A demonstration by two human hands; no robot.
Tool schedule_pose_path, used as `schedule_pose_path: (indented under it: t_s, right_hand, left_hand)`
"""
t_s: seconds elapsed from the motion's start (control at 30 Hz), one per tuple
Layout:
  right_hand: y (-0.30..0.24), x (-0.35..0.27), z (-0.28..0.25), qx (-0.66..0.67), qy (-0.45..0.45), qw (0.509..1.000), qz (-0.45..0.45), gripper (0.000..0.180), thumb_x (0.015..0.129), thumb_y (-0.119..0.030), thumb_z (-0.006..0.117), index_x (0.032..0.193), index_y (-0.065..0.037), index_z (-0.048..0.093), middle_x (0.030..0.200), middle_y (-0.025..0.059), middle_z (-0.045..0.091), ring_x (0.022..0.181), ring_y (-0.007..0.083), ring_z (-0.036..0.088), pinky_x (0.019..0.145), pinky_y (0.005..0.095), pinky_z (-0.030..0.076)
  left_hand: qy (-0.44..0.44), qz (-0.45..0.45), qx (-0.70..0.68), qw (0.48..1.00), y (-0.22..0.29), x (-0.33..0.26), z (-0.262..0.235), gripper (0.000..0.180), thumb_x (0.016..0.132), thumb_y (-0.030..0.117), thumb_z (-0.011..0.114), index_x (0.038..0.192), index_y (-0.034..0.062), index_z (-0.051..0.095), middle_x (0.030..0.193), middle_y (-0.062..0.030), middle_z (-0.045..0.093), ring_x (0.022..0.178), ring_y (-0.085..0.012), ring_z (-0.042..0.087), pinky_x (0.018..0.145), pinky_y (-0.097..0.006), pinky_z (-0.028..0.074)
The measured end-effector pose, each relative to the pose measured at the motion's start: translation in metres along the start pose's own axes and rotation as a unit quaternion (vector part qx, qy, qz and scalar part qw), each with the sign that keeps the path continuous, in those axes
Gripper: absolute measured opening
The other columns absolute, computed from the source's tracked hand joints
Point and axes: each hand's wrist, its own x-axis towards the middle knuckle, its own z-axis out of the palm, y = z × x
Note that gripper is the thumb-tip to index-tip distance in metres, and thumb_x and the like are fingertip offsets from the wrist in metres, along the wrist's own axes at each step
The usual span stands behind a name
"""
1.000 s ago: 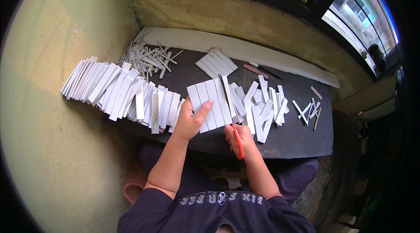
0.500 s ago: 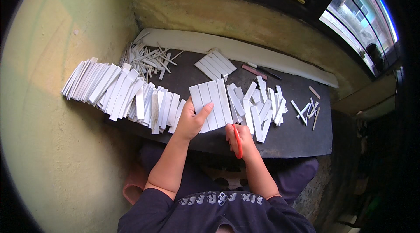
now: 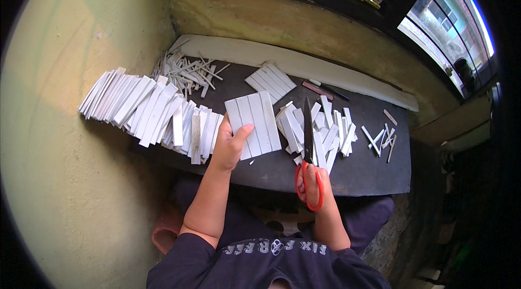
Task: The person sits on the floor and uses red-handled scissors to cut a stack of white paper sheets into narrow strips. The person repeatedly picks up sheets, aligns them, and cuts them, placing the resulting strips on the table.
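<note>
My left hand (image 3: pixel 230 145) grips a white rectangular sheet (image 3: pixel 255 123) scored into several strips, thumb on top, holding it over the dark board (image 3: pixel 369 175). My right hand (image 3: pixel 310 185) holds red-handled scissors (image 3: pixel 307 142), its fingers in the loops, the closed blades pointing away over a heap of cut white strips (image 3: pixel 320 129) to the right of the sheet.
A long overlapping row of white strips (image 3: pixel 146 110) runs off the board's left end. Thin offcuts (image 3: pixel 187 72) lie behind it. A second scored sheet (image 3: pixel 270 81), a pinkish stick (image 3: pixel 317 90) and a few short strips (image 3: pixel 380 138) lie farther back and right. A white ledge (image 3: pixel 304 66) borders the far edge.
My right hand has swung the scissors from lying across the near edge to pointing away over the strip heap. My left hand has lifted the scored sheet slightly toward me.
</note>
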Motion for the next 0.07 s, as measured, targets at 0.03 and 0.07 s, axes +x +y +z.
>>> schedule_pose_path:
  t_s: [0.03,0.07]
  right_hand:
    - [0.0006,-0.0027,-0.002,0.001,-0.006,1.0,0.0,0.062,0.09,-0.053,0.031,0.058,-0.003,0.048,0.045,0.0042,0.041,0.034,0.0127,0.04,0.033,0.0233,0.031]
    - [0.0013,-0.0044,-0.007,0.002,-0.013,1.0,0.001,0.064,0.088,-0.057,0.033,0.058,-0.003,0.048,0.045,0.0049,0.041,0.033,0.0131,0.04,0.033,0.0232,0.031]
  left_hand:
    - [-0.002,-0.001,-0.003,1.0,0.0006,-0.0002,0.0009,0.041,0.078,0.01,0.053,0.117,-0.0026,0.045,0.106,-0.0105,0.055,0.096,-0.0165,0.054,0.085,-0.029,0.042]
    - [0.0,-0.001,0.0,1.0,0.0007,-0.0002,0.001,0.043,0.078,0.011,0.053,0.118,-0.002,0.044,0.106,-0.0105,0.055,0.096,-0.0168,0.054,0.086,-0.029,0.041]
